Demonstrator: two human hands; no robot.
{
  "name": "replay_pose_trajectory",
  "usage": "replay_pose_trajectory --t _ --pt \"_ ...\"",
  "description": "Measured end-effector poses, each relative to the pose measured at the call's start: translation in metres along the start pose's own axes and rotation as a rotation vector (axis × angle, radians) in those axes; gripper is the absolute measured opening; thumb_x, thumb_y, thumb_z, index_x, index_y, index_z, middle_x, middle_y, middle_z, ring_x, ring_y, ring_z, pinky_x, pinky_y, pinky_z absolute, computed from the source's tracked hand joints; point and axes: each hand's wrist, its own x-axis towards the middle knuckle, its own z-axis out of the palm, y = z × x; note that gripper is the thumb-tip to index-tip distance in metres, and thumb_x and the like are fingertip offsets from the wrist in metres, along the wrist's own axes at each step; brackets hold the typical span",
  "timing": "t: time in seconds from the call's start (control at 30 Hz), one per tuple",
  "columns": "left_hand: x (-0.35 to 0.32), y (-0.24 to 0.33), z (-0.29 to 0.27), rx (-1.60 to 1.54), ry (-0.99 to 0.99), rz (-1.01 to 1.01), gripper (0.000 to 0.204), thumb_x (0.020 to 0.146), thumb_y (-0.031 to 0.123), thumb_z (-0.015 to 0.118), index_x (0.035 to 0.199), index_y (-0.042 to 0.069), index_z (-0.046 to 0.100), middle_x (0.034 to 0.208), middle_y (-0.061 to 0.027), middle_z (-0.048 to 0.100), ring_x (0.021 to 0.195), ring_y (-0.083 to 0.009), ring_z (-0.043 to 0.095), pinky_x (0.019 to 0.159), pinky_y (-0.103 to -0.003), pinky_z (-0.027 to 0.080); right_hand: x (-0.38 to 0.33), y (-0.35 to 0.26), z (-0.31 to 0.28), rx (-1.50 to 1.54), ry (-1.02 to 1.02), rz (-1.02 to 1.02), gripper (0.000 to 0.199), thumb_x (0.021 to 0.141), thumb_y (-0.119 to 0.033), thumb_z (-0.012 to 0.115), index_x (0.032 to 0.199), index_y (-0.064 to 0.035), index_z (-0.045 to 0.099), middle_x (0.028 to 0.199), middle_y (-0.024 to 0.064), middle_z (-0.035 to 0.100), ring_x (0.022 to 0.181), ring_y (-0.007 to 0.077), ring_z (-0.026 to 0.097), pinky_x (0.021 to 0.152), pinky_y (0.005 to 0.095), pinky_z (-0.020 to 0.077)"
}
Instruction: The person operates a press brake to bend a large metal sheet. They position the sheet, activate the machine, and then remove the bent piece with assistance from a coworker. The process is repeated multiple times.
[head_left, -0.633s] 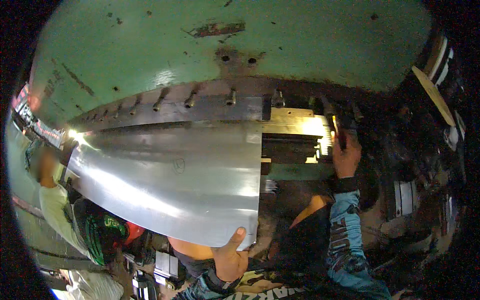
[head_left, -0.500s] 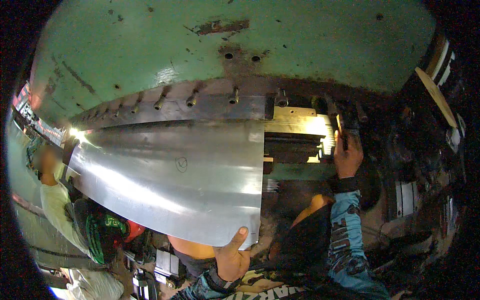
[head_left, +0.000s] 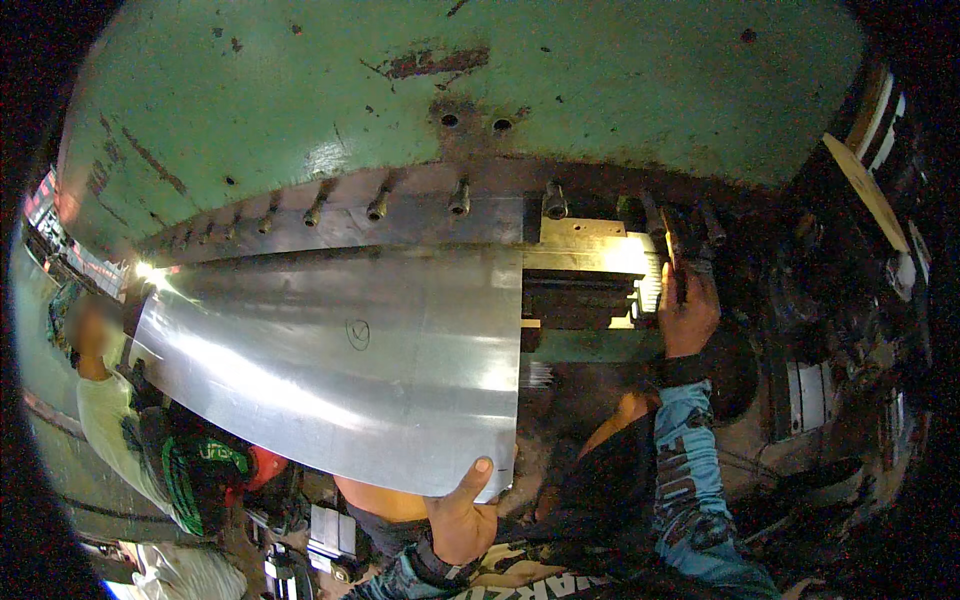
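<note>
A large shiny sheet of metal with a small hand-drawn mark lies with its far edge along the bed of a big green press. My left hand grips its near right corner, thumb on top and fingers hidden underneath. At the right end of the press bed, my right hand is raised beside a brightly lit, toothed metal part. Its fingers are bent around something narrow, too dark to make out. Left of it is a brass-coloured block.
Another person in a light top stands at the sheet's far left end, near a bright lamp. Several bolts jut from the press above the sheet. A wooden strip leans at the right. Metal blocks stand low on the left.
The whole view has shifted slightly, so things sit a little further left. My right hand's fingers have moved a little at the lit part. My left hand keeps its hold on the sheet.
</note>
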Motion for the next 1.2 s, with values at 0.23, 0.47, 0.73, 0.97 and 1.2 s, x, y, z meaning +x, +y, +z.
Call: replay_pose_trajectory --t 0.23,0.47,0.73,0.97,1.2 --pt "0.003 -0.010 -0.012 0.160 -0.045 0.137 0.063 0.088 0.003 0.077 0.143 0.005 0.047 0.122 -0.0199 0.066 0.105 -0.0361 0.072 0.091 -0.047 0.063 -0.001 -0.003 0.002 -0.015 0.023 0.007 0.035 0.099 -0.033 0.071 0.107 0.0008 0.075 0.102 0.0250 0.072 0.092 0.0441 0.070 0.078 0.0523 0.0558" --pt "0.003 -0.005 -0.008 0.022 -0.015 0.016 0.062 0.089 0.000 0.074 0.144 0.005 0.046 0.121 -0.0189 0.066 0.107 -0.0363 0.072 0.095 -0.048 0.062 -0.006 0.003 0.003 0.093 0.019 -0.029 0.047 0.101 -0.042 0.065 0.120 0.0007 0.073 0.107 0.0325 0.070 0.093 0.0478 0.069 0.079 0.0571 0.0558" --pt "0.002 -0.007 -0.011 0.101 -0.036 0.085 0.060 0.090 -0.002 0.073 0.143 0.006 0.047 0.126 -0.0188 0.064 0.111 -0.0366 0.070 0.096 -0.049 0.062 -0.006 0.002 0.016 0.057 0.066 -0.066 0.032 0.103 -0.025 0.065 0.120 0.0006 0.073 0.101 0.0268 0.073 0.091 0.0431 0.070 0.079 0.0511 0.0552" --pt "0.006 -0.016 -0.023 0.231 -0.039 0.157 0.061 0.090 -0.001 0.074 0.144 0.007 0.047 0.126 -0.0185 0.064 0.110 -0.0366 0.070 0.095 -0.049 0.062 -0.005 0.000 0.024 0.077 0.089 -0.034 0.036 0.103 -0.026 0.065 0.124 0.0021 0.072 0.106 0.0276 0.073 0.095 0.0446 0.069 0.082 0.0518 0.0557" --pt "0.003 -0.009 -0.022 0.175 -0.136 0.131 0.036 0.100 0.000 0.066 0.134 0.007 0.064 0.124 -0.0186 0.069 0.112 -0.0324 0.070 0.102 -0.043 0.054 -0.016 0.006 0.020 0.209 -0.024 0.048 0.046 0.108 -0.037 0.055 0.140 -0.0058 0.065 0.123 0.0294 0.068 0.114 0.0486 0.064 0.103 0.0552 0.0503"
